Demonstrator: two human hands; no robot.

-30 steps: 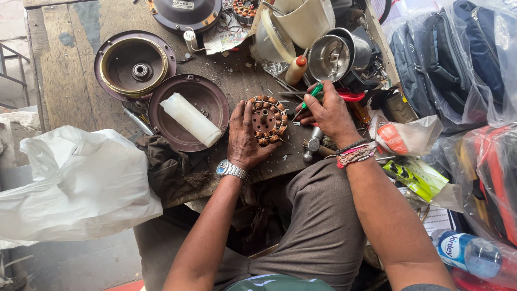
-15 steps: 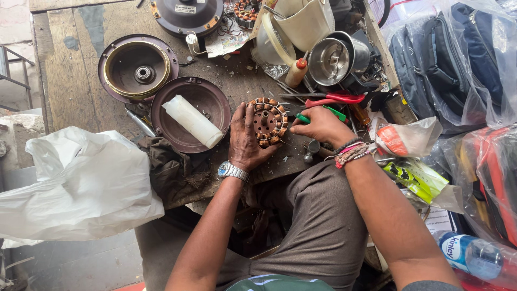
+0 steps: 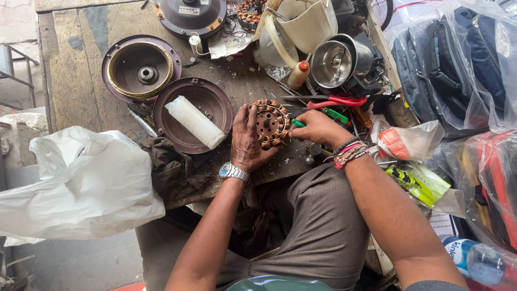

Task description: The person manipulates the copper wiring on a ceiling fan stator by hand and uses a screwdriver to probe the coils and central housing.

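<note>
Gripping copper-wound stator [image 3: 271, 123], hands flanked by brown cover [image 3: 193, 116], red scissors [image 3: 336, 101]

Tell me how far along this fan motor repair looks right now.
Done: the motor is apart; two round housing halves lie open on the wooden bench. In hand: the left hand steadies the copper-wound coil ring while the right hand holds a green-handled tool to its edge. Left: nothing is reassembled, and the housing halves lie apart from the ring.
</note>
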